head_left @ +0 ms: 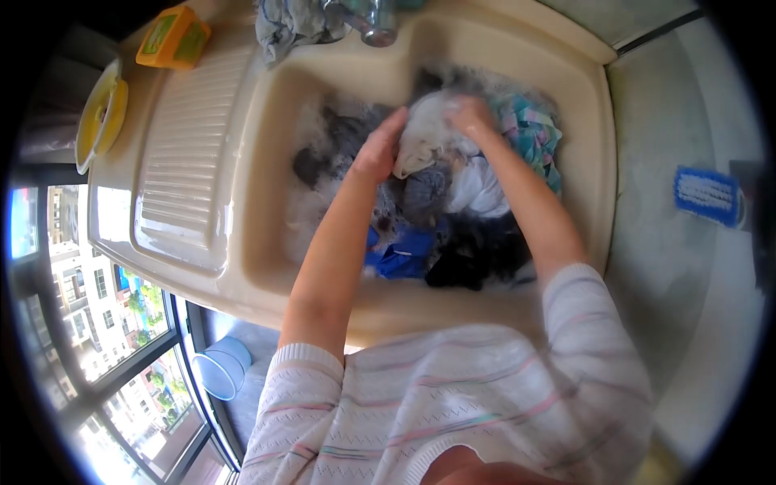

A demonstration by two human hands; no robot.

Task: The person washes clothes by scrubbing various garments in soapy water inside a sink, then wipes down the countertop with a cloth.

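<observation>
A white garment [424, 129] is bunched up in the sudsy water of a beige sink [267, 170]. My left hand [384, 147] lies along its left side, seen edge-on, with the fingers stretched out. On its upper right, my right hand [471, 119] is closed over the cloth, slightly blurred by motion. Around them soak other clothes: a teal and pink patterned piece [529, 129] on the right, a second white cloth [478, 187], a blue cloth [402, 255], a black cloth [461, 267] and dark grey fabric [343, 133] on the left.
A ribbed washboard [190, 153] adjoins the sink's left side. Behind stand a faucet [377, 32], a grey cloth [295, 28] and an orange container [174, 37]. A yellow basin [101, 117] leans far left. A blue brush [706, 195] is at right, a blue bucket [222, 368] below.
</observation>
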